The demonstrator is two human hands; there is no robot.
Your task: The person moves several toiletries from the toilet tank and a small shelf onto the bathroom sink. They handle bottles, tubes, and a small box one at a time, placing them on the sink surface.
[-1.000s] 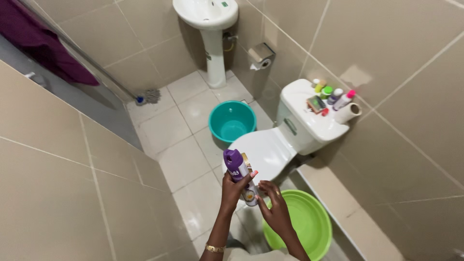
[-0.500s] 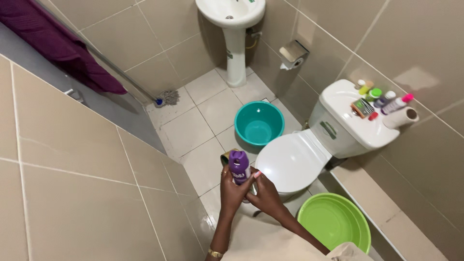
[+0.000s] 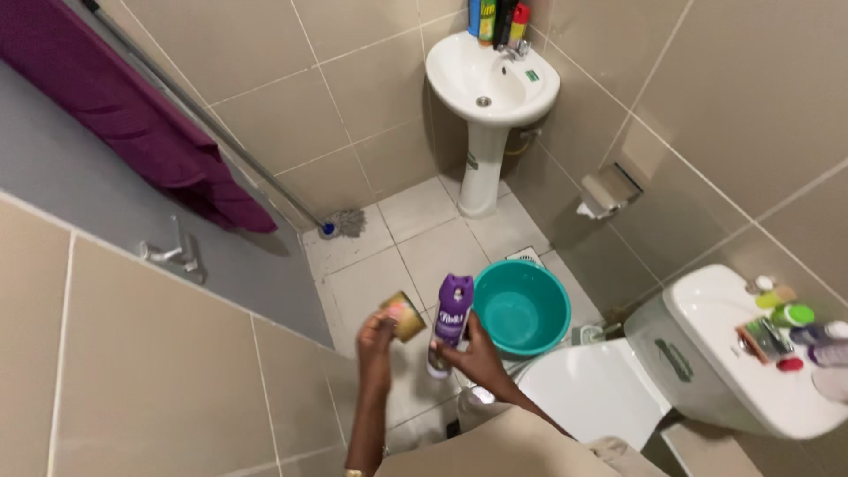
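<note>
Since the earlier frame the can has changed hands: it sat in the left hand with the right beside it, and now the right hand [image 3: 473,353] holds the spray can [image 3: 450,320] alone, while the left hand [image 3: 378,340] has drawn away to the left carrying a small round tin [image 3: 405,315]. Both hands have come apart, and the view has swung so the sink [image 3: 491,72] and teal bucket [image 3: 521,307] sit higher and more central.

Right fingers are wrapped closed round the lower body of the can, which stands nearly upright, purple cap on top, in the air above the tiled floor [image 3: 415,256] just left of the bucket. Left fingers are closed on the tin, holding it by its rim or side; I cannot tell which.

Being a rigid metal cylinder, the can should neither flex nor crush, and looks light enough for one hand. Its smooth wall may slip in a damp grip, so mid-body is the safest hold, clear of the cap. Similarly stiff and light, the tin suits a pinch across its sides.
</note>
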